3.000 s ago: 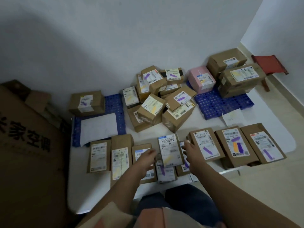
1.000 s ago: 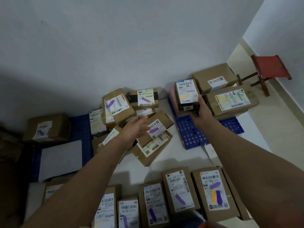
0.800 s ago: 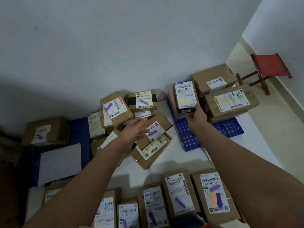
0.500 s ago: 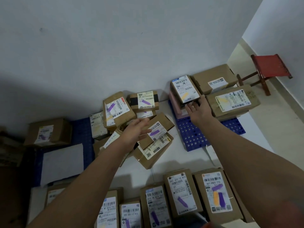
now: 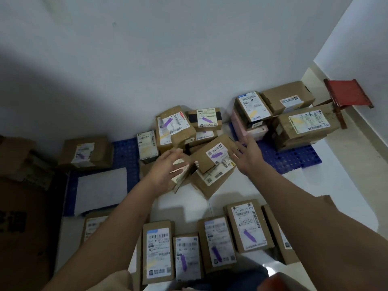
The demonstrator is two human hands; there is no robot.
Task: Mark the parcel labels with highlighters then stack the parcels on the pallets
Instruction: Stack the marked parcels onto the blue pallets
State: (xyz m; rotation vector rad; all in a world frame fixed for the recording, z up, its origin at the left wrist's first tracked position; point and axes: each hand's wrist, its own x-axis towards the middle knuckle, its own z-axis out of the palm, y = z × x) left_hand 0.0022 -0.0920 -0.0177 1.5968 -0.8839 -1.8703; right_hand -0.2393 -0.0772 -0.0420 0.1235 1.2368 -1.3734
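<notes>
Stacking step: both hands, left (image 5: pixel 165 169) and right (image 5: pixel 246 153), hover with relaxed, empty fingers; next, grasp the purple-marked brown cardboard parcel (image 5: pixel 212 157) between their fingertips

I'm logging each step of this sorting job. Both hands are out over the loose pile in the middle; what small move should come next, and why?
Probably close the right hand on the tilted purple-marked parcel beside its fingers. Both it and the left hand are open and hold nothing, and that parcel lies loose on the pile, not yet stacked on the blue pallet.
</notes>
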